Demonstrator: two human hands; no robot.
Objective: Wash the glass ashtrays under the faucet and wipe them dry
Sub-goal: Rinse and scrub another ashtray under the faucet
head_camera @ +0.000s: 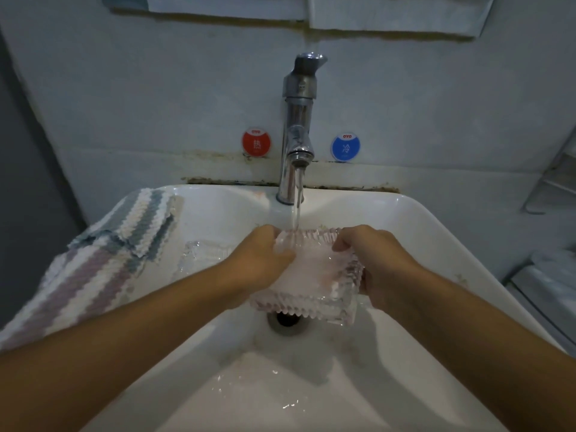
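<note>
The square ribbed glass ashtray point(307, 275) is held over the drain point(285, 318), tipped so its hollow faces the stream from the faucet point(297, 126) and the water lands at its far rim and can run straight off into the sink point(414, 232). The left hand point(260, 260) curls over its left edge with the thumb inside, and the right hand point(374, 260) grips the right side, seemingly to steady slippery glass. A second ashtray point(202, 255) waits in the basin just left, beside the striped cloth point(124, 244) draped on the rim, presumably handy for drying.
</note>
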